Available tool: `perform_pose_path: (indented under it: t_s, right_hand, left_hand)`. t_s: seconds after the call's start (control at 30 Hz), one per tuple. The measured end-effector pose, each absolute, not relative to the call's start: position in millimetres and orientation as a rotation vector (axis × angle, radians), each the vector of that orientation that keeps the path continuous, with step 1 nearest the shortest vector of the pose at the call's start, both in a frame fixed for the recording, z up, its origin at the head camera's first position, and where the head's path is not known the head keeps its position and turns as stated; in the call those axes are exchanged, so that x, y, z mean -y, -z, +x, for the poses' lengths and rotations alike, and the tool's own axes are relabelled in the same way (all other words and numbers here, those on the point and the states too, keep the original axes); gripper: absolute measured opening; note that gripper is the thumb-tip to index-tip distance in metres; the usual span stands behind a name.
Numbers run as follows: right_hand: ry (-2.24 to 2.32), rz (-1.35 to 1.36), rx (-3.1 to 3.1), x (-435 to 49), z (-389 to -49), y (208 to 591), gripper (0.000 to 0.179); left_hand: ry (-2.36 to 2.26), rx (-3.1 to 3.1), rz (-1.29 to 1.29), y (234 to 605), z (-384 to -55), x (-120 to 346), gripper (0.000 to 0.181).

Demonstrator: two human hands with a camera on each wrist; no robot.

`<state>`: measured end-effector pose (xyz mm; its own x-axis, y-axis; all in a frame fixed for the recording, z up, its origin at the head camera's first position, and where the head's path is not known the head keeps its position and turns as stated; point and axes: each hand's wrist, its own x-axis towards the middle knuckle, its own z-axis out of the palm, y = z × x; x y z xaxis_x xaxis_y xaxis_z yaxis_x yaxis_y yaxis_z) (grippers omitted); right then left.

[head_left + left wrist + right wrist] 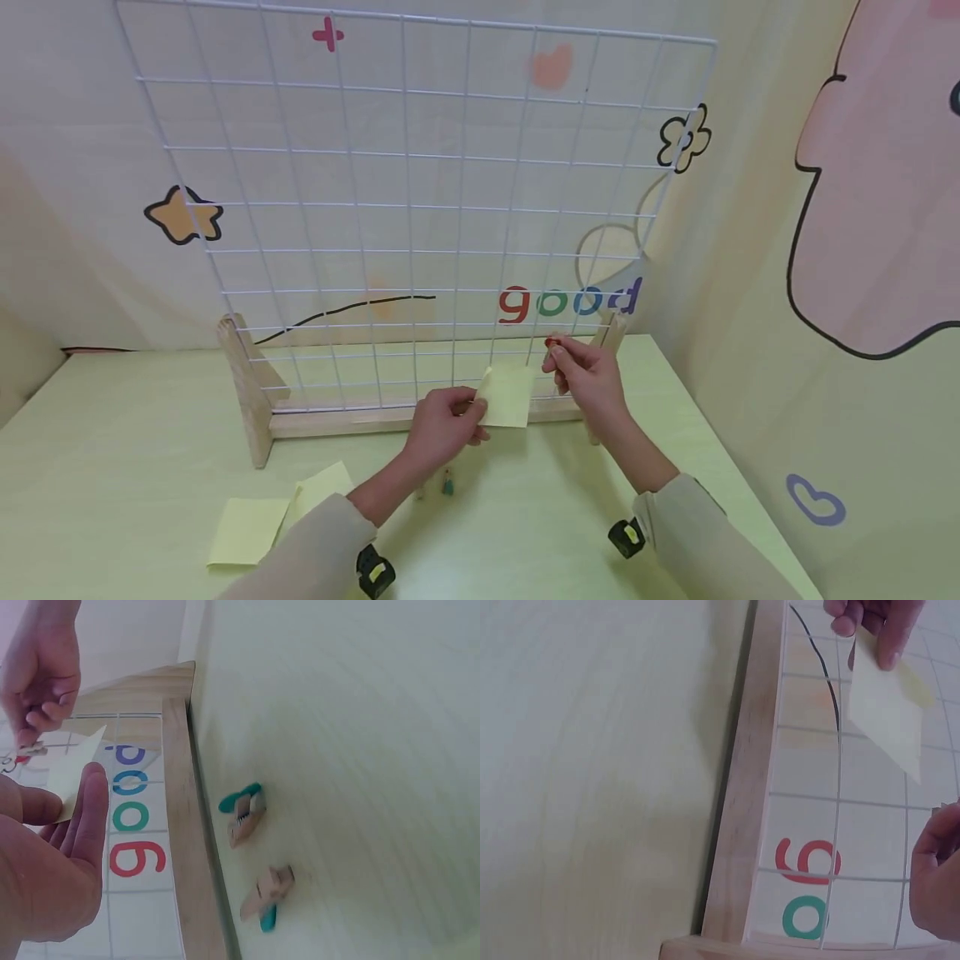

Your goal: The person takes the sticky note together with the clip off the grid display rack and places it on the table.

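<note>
In the head view my left hand [442,425] pinches a pale yellow paper note [510,396] between thumb and fingers, in front of the lower right of a white wire grid [406,154]. To the right of the note, my right hand [592,379] holds a small wooden clothespin [31,751] with a red decoration, close to the grid wires. Apart from the note, the clothespin is partly covered by the fingers. On the table below, the left wrist view has two more wooden clothespins with teal decorations, one clothespin [244,810] above the other clothespin [268,896].
More yellow notes [247,529] lie on the table at the front left. The grid stands on a wooden base bar [337,422] between wooden feet, including the left foot [247,400]. Behind it hangs a decorated backdrop with the word "good" [551,302].
</note>
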<state>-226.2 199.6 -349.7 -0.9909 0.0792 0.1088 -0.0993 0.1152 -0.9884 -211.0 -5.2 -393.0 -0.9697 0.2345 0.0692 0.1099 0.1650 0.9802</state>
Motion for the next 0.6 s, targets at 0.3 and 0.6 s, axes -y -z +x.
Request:
perform_pose_path:
  t_s: [0.3,0.6]
  right_hand:
    - [-2.192,-0.017,2.257,-185,-209,356,0.029]
    - [-2.282,0.013,2.333,-167,-196,372,0.026]
  left_hand:
    - [-1.960,-2.243,0.298,389,-187,40,0.027]
    - [-1.978,-2.185,0.302,394,-159,60,0.041]
